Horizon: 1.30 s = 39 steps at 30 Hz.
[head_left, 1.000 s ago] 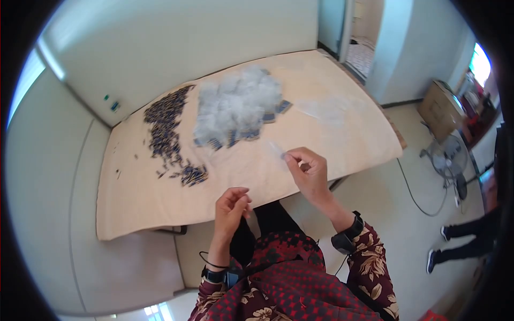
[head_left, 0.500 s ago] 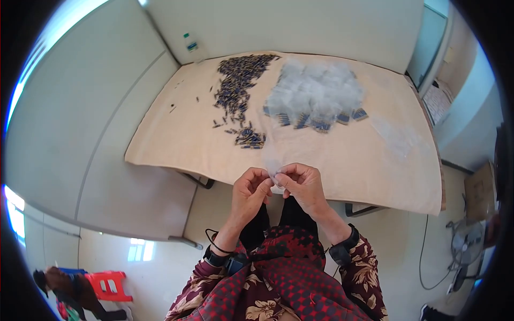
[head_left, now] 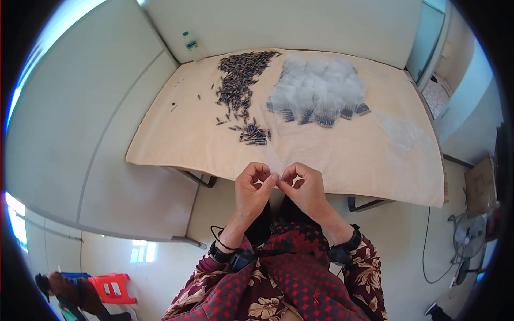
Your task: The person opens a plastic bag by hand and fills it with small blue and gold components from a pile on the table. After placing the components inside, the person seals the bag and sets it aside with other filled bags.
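Observation:
At the table's front edge, my left hand (head_left: 252, 188) and my right hand (head_left: 303, 190) meet, thumbs and forefingers pinched on a clear plastic bag (head_left: 273, 159). The bag looks thin and narrow, its far end pointing toward a small cluster of dark blue and gold cylindrical pieces (head_left: 254, 135). Behind that cluster spreads a larger heap of the same pieces (head_left: 238, 80). Right of the heap lies a layered pile of clear bags (head_left: 317, 85), with rows of blue and gold pieces showing at their near ends. My fingers hide the bag's near end.
A cream cloth (head_left: 187, 134) covers the table. Loose clear bags (head_left: 401, 132) lie at its right. A plastic bottle (head_left: 191, 45) stands at the back left corner. On the floor are a red stool (head_left: 113, 289), a fan (head_left: 469, 239) and a cardboard box (head_left: 480, 187).
The bag between my hands has gone from a wider, blurred sheet reaching toward the bag pile to a narrower strip. Both hands stay pinched on it near the same place.

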{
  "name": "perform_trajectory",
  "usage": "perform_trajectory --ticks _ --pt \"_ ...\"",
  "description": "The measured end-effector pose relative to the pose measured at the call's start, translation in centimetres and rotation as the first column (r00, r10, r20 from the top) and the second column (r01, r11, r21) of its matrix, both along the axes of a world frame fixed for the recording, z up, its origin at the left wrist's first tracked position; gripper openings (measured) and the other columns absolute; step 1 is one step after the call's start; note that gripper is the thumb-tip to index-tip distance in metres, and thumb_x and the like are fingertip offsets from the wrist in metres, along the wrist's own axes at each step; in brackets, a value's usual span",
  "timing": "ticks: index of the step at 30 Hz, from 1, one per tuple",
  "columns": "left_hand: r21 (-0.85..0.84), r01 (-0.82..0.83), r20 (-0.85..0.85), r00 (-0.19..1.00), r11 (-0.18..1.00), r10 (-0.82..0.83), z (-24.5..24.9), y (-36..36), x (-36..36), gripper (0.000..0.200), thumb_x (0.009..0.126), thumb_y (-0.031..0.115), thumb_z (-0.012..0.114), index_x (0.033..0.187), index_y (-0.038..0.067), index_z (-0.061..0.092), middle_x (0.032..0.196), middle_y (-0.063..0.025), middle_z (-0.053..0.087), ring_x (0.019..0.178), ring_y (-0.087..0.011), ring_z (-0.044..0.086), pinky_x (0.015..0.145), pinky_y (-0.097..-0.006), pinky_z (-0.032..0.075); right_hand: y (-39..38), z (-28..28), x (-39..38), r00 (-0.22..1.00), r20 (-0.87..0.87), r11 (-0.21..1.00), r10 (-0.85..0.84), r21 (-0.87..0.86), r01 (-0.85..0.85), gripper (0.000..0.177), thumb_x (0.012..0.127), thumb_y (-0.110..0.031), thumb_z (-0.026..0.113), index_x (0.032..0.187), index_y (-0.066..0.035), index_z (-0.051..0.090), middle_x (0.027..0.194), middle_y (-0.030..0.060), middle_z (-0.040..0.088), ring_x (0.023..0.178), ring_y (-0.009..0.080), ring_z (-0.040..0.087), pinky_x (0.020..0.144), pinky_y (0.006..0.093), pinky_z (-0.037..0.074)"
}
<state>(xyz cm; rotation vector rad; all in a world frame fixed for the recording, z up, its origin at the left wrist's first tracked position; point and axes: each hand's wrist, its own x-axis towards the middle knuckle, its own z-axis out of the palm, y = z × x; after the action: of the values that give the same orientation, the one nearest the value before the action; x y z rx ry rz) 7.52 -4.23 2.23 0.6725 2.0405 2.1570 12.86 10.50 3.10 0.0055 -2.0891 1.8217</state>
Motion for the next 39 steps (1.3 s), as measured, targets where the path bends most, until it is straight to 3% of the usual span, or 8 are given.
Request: perform_trajectory --ticks 9,12,17,20,25,28,32,39 --pt "-0.009 0.022 0.046 0.999 1.000 -0.022 1.0 -1.3 0.3 0.010 0.092 0.009 0.064 0.094 0.001 0.059 0.070 0.0002 0.060 0.052 -0.0030 0.053 0.042 -0.0162 0.039 -0.8 -1.0 0.0 0.989 0.053 0.990 0.139 -0.021 -0.138 0.015 0.081 -0.004 0.074 0.081 -0.002 0.058 0.074 -0.0017 0.060 0.063 0.0007 0.052 0.048 0.0168 0.041" --pt "-0.019 0.053 0.123 0.991 0.998 -0.050 1.4 -1.8 0.5 0.010 0.092 0.010 0.064 0.094 0.001 0.060 0.065 0.0008 0.059 0.049 -0.0028 0.051 0.040 -0.0161 0.037 -1.0 -0.7 0.1 0.974 0.079 0.926 0.214 -0.334 -0.177 0.012 0.082 -0.001 0.070 0.081 -0.002 0.058 0.070 -0.0022 0.058 0.061 0.0012 0.051 0.049 0.0192 0.041" --pt "-0.010 0.067 0.200 0.978 0.998 -0.063 1.5 -2.1 0.8 0.010 0.092 0.011 0.064 0.093 0.001 0.061 0.061 0.0010 0.057 0.047 -0.0036 0.051 0.038 -0.0165 0.037 -1.3 -1.3 -0.2 0.998 -0.036 0.918 0.056 -0.392 -0.065 0.010 0.083 0.000 0.067 0.084 -0.003 0.057 0.070 -0.0015 0.058 0.060 0.0012 0.051 0.050 0.0190 0.041" --pt "-0.016 0.044 0.179 0.983 0.999 -0.041 1.5 -2.2 1.1 0.011 0.092 0.010 0.064 0.094 0.000 0.061 0.061 0.0005 0.058 0.046 -0.0040 0.051 0.038 -0.0167 0.037 -1.1 -1.2 -0.6 0.968 -0.170 0.982 -0.182 0.013 0.187 0.008 0.084 -0.001 0.066 0.084 -0.003 0.058 0.070 -0.0004 0.058 0.060 0.0025 0.053 0.050 0.0199 0.042" --pt "0.142 0.047 0.246 0.966 0.989 -0.081 1.3 -2.5 1.0 0.007 0.092 0.006 0.062 0.092 0.000 0.058 0.064 -0.0006 0.059 0.049 -0.0042 0.053 0.041 -0.0186 0.039 -1.7 -0.3 -0.6 0.973 -0.106 0.964 -0.204 0.149 0.219 0.008 0.083 -0.002 0.067 0.083 -0.003 0.059 0.070 0.0009 0.060 0.059 0.0046 0.055 0.050 0.0212 0.043" --pt "0.245 0.046 0.266 0.957 0.968 -0.113 0.7 -2.3 0.4 0.007 0.092 0.005 0.061 0.095 0.000 0.056 0.069 -0.0033 0.061 0.052 -0.0051 0.055 0.042 -0.0192 0.041 -1.8 -0.6 -1.3 0.993 -0.083 0.957 -0.089 0.269 0.109 0.009 0.082 -0.002 0.068 0.082 -0.003 0.059 0.070 0.0011 0.062 0.059 0.0064 0.057 0.049 0.0227 0.043" --pt "0.268 -0.005 0.261 0.963 0.963 -0.067 1.2 -1.6 -0.5 0.011 0.092 0.003 0.059 0.100 0.001 0.052 0.075 -0.0035 0.060 0.056 -0.0047 0.054 0.045 -0.0180 0.041 -2.0 -0.5 -2.3 1.000 0.025 0.997 -0.019 0.081 0.017 0.011 0.080 -0.001 0.070 0.082 -0.003 0.060 0.070 0.0017 0.062 0.061 0.0069 0.059 0.050 0.0227 0.044" --pt "0.203 -0.038 0.096 0.995 0.978 0.019 0.3 -0.7 -0.9 0.022 0.086 -0.004 0.061 0.102 0.004 0.049 0.081 0.0008 0.054 0.065 -0.0019 0.048 0.055 -0.0158 0.038 -2.2 -0.3 -3.6 0.999 0.028 0.993 -0.025 0.113 0.021 0.014 0.079 0.001 0.071 0.080 -0.002 0.058 0.069 0.0027 0.060 0.060 0.0067 0.058 0.049 0.0218 0.044"
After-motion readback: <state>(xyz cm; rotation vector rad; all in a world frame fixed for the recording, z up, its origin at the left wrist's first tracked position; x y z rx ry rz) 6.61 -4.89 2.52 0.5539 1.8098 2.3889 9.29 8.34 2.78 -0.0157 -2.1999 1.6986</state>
